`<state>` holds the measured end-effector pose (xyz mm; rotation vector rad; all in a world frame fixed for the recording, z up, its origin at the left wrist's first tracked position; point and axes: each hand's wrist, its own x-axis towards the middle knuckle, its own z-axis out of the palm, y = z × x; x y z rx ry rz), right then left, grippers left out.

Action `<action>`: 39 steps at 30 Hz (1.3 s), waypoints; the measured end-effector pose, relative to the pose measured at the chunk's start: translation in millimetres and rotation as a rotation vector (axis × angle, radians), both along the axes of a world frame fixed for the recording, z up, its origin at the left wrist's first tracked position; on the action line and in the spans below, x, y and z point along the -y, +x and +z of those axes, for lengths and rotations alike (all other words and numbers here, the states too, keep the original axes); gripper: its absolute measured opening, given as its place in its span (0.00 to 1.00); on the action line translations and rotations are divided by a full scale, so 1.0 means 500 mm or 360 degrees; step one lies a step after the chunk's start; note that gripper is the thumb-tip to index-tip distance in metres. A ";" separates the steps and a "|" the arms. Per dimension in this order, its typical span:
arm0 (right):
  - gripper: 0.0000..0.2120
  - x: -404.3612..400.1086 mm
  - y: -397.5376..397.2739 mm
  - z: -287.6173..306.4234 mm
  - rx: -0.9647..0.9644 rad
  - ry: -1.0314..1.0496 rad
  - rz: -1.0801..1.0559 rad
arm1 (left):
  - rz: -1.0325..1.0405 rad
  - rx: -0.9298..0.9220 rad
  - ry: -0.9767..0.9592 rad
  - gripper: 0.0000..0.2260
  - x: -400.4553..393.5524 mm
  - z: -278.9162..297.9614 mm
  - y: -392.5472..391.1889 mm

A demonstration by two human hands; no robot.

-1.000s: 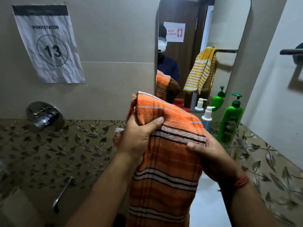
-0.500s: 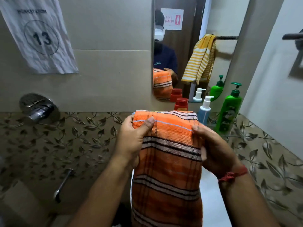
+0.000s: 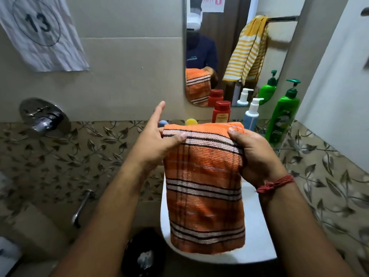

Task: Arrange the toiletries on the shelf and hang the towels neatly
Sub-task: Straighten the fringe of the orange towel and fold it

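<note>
Orange striped towel (image 3: 203, 188) hangs folded between both hands, long axis vertical, folded top edge level and running hand to hand. Right hand (image 3: 257, 154) is clamped on the top right corner, thumb over the front, fingers behind. Left hand (image 3: 157, 138) is mostly splayed: thumb presses the top left corner, index finger points up and away from the cloth, so the right hand looks to carry most of the weight. Towel drapes down in front of the white basin (image 3: 257, 232), below both wrists. No free bar visible near either hand; a dark fitting shows at the frame's edge, up and far right of the right hand, and I can't tell what it is. My guess: the hang goes to that side, right hand leading. Containers, all capped, contents not visible: red bottle (image 3: 221, 111) just beyond the top edge, white pump bottle (image 3: 252, 114) and green pump bottle (image 3: 282, 114) beyond the right hand, upright on the ledge.
</note>
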<state>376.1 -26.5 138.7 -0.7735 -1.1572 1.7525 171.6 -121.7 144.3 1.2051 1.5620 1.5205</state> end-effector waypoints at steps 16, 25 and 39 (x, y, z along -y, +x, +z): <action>0.38 -0.030 0.038 0.020 0.0691 0.0581 0.0132 | 0.0493 -0.0580 0.0168 0.28 -0.017 0.007 0.063; 0.30 -0.022 0.025 0.021 0.1440 0.1207 -0.0030 | 0.0532 -0.0739 0.0185 0.27 -0.018 0.005 0.078; 0.09 -0.020 0.043 0.094 0.2133 0.1899 -0.0457 | 0.0595 -0.1407 0.0351 0.15 -0.070 0.017 0.019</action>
